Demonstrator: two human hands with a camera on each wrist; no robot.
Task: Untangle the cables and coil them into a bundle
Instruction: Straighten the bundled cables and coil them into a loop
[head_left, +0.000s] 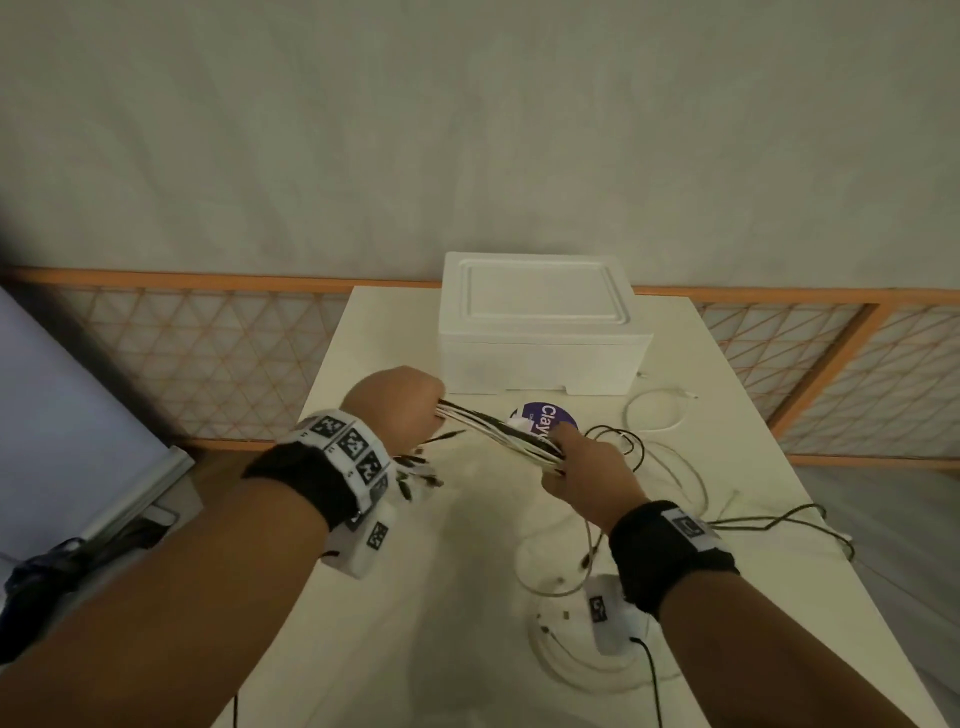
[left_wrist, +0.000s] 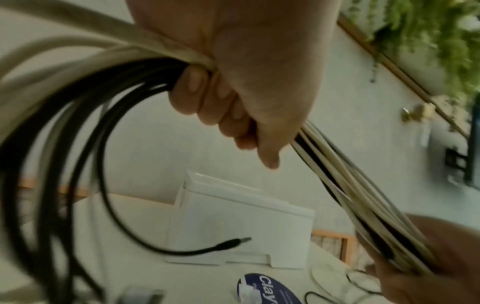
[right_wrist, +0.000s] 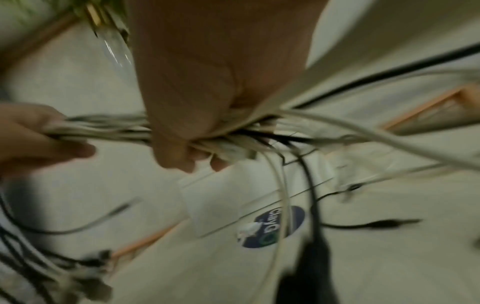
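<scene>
A bunch of black and white cables (head_left: 498, 432) is stretched taut between my two hands above the white table (head_left: 457, 571). My left hand (head_left: 400, 410) grips one end of the bunch (left_wrist: 363, 191), fingers curled round it, and black and white loops (left_wrist: 78, 127) swing out of its fist. My right hand (head_left: 576, 462) grips the other end (right_wrist: 233, 142) in a fist. Loose cable tails (head_left: 675, 467) trail from it over the table to the right. Several plug ends (head_left: 415, 470) dangle under my left wrist.
A white foam box (head_left: 535, 322) stands at the back of the table. A round purple label (head_left: 545, 421) lies in front of it, under the cables. A white cable loop (head_left: 654, 410) lies at the right, another coil (head_left: 571, 660) near my right wrist. An orange lattice fence (head_left: 208, 353) runs behind.
</scene>
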